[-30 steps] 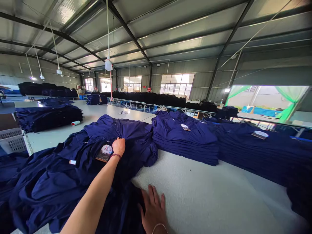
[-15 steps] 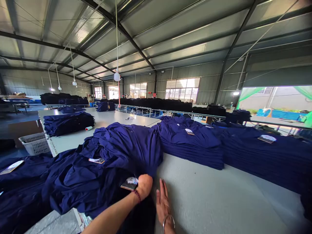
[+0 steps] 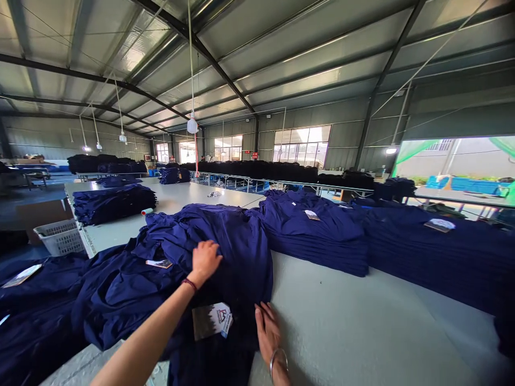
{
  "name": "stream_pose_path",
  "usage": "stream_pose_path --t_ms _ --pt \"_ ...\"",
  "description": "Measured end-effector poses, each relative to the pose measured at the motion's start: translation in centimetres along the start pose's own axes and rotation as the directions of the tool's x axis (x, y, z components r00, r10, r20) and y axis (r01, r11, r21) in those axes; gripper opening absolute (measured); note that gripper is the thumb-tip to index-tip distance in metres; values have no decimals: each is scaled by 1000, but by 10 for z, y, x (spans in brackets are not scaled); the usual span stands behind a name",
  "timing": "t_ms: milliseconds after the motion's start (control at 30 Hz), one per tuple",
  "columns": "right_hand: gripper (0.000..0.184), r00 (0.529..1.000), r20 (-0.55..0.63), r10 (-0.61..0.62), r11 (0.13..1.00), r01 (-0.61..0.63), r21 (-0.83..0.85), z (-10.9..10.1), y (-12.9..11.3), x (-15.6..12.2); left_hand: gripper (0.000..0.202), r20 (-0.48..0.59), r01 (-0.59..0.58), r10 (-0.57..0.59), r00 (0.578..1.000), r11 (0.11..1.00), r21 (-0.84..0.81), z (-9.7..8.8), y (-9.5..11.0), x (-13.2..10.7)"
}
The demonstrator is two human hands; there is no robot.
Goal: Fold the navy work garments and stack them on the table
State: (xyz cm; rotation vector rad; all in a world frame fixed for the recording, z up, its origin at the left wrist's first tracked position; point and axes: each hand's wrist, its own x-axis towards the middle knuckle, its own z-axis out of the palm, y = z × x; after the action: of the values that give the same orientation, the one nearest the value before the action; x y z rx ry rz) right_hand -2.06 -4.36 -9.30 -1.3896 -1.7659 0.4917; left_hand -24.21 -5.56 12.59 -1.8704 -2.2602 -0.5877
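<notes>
Navy garment lies on the table directly beneath the left fingers and reaches to the right fingertips; its near part sinks into dark shadow, so folds and lower edge there are hard to make out

Left hand: palm down on the cloth, fingers slightly bent and close together; cannot tell whether any fabric is pinched, as the undersides are hidden

Right hand: fingers extended, index tip at the garment's edge, little finger side toward the table; wrist wears a bangle, forearm cut off by the lower frame

Hang tag: between the two hands, nearer than the left fingers; print too small to read

Left of the left fingers: rumpled navy heap, cut off at the frame edge

Beyond and right of the right fingers: layered navy stack

Beyond-left of the left fingers: thread spool, partly hidden behind cloth
</notes>
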Motion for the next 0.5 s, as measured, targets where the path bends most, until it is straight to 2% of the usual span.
stream_pose_path --t_ms 33,67,100,167,200,267,333,400,500 --pt "77 1000 6 3 1000 -3 -5 -1 -1 -1 46 -129 129 -117 985 988 88 -1 -15 8" --pt "76 1000 5 7 1000 -7 -14 -3 -3 -2 59 -226 263 -228 947 955 141 1 -30 13" --pt "76 1000 4 10 1000 -10 -27 -4 -5 -3 72 -277 381 -329 903 911 161 5 -44 17" --pt "73 1000 24 14 998 -13 -55 -7 -11 -5 90 -268 527 -478 837 836 155 16 -67 21" --pt "70 999 46 11 998 -8 -69 -9 -15 -6 89 -230 543 -505 832 825 153 22 -75 21" --pt "63 996 86 -8 995 16 -95 -13 -23 -8 72 -142 498 -479 866 850 170 30 -81 21" --pt "58 993 115 -39 992 53 -114 -17 -30 -10 54 -79 392 -384 920 900 192 34 -75 20" --pt "55 987 150 -60 990 78 -117 -20 -35 -12 52 -47 286 -282 958 940 188 36 -57 20" --pt "55 982 178 -67 993 82 -81 -21 -36 -13 58 -27 139 -137 990 980 142 45 -15 18"
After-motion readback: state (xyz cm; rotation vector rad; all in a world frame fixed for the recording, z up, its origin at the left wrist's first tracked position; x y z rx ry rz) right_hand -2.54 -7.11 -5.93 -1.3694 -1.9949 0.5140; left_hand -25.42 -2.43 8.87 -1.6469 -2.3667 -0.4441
